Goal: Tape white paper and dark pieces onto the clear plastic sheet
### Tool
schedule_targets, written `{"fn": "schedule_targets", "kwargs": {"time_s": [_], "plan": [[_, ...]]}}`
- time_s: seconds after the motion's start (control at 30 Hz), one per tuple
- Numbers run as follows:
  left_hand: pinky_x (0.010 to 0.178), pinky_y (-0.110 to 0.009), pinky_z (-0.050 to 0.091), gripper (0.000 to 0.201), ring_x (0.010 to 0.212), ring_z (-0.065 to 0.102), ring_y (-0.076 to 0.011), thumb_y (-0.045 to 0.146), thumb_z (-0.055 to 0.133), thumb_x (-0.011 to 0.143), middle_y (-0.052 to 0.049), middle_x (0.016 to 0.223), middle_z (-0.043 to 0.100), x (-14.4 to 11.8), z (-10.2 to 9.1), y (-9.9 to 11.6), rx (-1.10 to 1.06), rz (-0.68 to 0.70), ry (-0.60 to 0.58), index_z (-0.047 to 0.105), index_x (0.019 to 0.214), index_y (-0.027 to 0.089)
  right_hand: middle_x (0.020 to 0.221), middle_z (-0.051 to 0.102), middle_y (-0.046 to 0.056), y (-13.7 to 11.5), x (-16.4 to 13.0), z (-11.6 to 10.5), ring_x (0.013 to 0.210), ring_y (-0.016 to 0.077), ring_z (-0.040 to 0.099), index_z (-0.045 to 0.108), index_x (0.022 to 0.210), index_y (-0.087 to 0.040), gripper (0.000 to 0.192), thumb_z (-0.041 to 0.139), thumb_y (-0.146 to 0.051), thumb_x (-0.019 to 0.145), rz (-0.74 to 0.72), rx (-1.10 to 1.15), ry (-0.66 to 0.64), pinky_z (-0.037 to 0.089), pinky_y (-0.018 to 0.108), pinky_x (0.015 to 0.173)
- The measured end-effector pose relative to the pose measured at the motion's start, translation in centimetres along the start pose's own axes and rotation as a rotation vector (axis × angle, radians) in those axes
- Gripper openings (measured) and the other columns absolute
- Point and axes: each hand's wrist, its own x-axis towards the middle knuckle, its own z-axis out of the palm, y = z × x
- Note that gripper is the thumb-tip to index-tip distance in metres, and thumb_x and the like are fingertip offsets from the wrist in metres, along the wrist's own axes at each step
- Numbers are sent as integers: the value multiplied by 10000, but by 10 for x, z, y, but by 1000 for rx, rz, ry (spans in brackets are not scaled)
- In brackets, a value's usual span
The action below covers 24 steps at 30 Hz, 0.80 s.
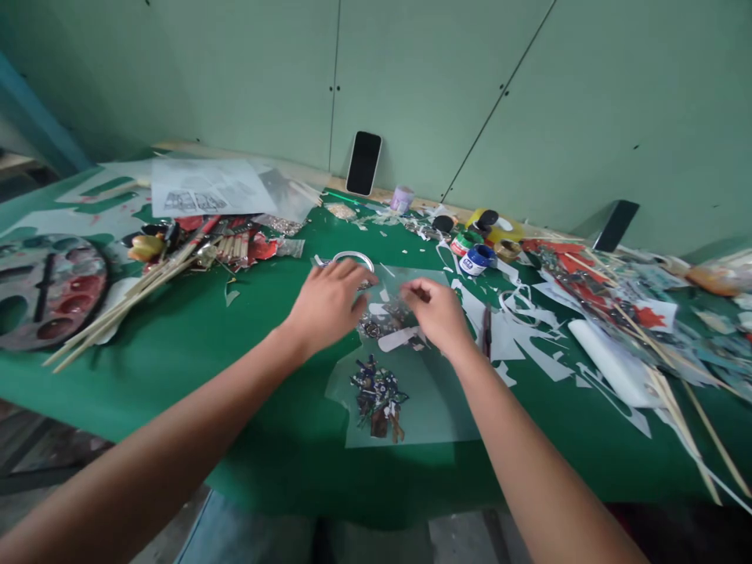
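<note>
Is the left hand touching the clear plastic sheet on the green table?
Touching. In the head view, the left hand lies fingers-down on the upper end of the clear plastic sheet, with no green table showing beneath the fingertips.

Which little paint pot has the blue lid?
The blue-lidded pot sits nearest the right hand, on the green table. The pot just behind it has a green lid instead.

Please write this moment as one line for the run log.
left hand: on clear sheet | right hand: pinching small piece | nearby: tape roll, printed cutout
</note>
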Motion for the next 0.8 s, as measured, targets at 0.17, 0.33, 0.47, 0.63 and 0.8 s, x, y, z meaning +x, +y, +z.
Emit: {"fn": "schedule_targets", "kwargs": {"time_s": [0.17, 0.33, 0.47, 0.63, 0.8], "plan": [[934, -506, 364, 147, 1119, 533, -336, 190, 531, 871, -126, 1108, 657, 36, 21, -24, 134, -123, -17, 662, 930, 159, 966, 741, 82, -8, 37, 26, 845, 236, 673, 739, 882, -217, 174, 584, -247, 808, -127, -54, 31, 501, 365, 771], [974, -438, 363, 90, 913, 639, -204, 239, 485, 932, -42, 883, 709, 35, 31, -25, -267, -146, 55, 540, 959, 173, 1030, 701, 78, -10, 46, 36, 912, 190, 647, 732, 953, -210, 203, 564, -240, 843, -334, 105, 68, 503, 325, 819], [720, -278, 448, 96, 691, 619, -139, 252, 432, 952, -12, 766, 688, 31, 30, -23, -524, -100, 11, 472, 1009, 185, 932, 658, 48, -6, 44, 32, 782, 150, 597, 699, 984, -203, 197, 590, -260, 831, -324, 178, 101, 489, 292, 728], [650, -244, 445, 116, 695, 626, -138, 280, 446, 952, -25, 775, 689, 32, 30, -24, -546, -119, 66, 471, 1015, 187, 892, 657, 45, -4, 40, 34, 747, 153, 569, 666, 1007, -197, 220, 618, -296, 816, -263, 168, 117, 472, 296, 718], [700, -251, 477, 144, 772, 671, -153, 316, 469, 949, -55, 870, 728, 29, 31, -25, -627, -120, 61, 499, 992, 182, 958, 668, 64, -5, 37, 36, 796, 165, 594, 658, 963, -207, 179, 606, -303, 821, -277, 166, 135, 485, 297, 733]]}}
